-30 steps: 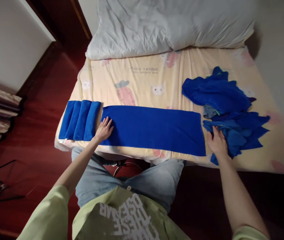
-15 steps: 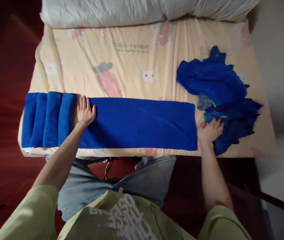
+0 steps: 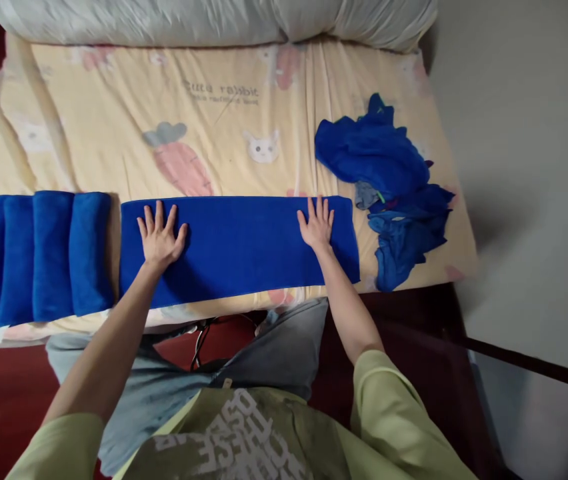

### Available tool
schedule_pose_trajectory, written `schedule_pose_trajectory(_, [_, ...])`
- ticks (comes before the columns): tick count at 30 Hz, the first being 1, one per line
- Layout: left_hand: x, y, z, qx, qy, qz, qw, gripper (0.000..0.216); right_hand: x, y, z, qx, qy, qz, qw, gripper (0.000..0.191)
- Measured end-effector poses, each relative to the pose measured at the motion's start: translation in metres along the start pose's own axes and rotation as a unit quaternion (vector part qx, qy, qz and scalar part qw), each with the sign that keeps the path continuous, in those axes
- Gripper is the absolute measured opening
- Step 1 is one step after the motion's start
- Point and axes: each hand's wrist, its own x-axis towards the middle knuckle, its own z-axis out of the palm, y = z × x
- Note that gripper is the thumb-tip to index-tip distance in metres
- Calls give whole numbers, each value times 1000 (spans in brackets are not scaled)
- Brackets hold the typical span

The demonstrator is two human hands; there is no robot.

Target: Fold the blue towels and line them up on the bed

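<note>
– Since the earlier frame, right hand (image 3: 317, 229) away from the crumpled blue clothes (image 3: 377, 150), right of centre, onto the flat blue cloth (image 3: 244, 243), mid-frame.
– Pinching or spread?
– Rests spread, palm down; likewise the left hand (image 3: 160, 241), on that cloth's left part.

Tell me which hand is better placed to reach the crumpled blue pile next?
Probably the right hand. It rests near the right end of the flat blue towel, with the crumpled blue pile just beyond. The left hand is near the other end, closer to the folded blue towels.
</note>
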Motion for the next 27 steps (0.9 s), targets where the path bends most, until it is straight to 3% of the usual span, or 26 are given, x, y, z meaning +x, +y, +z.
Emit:
schedule_pose_trajectory(4, [10,-15,-1,-1,27,-24,999,75,25,33,5,-8,25,51,998,72])
schedule_pose_trajectory(9, [20,-24,-1,-9,42,-47,998,73,50,59,17,-14,61,64,996,75])
schedule_pose_trajectory(15, [29,-35,-1,-23,44,-46,998,70,56,66,14,-9,77,77,994,74])
schedule_pose_trajectory(18, [28,-35,-2,-17,38,-45,998,71,45,55,7,-15,86,81,993,71])
schedule_pose_trajectory(22, [9,-32,-9,-7,38,-46,998,71,8,48,-1,-20,88,10,996,68])
schedule_pose_trajectory(27, [-40,-36,-24,10,18,-39,999,71,-54,71,-6,15,42,-35,998,66])
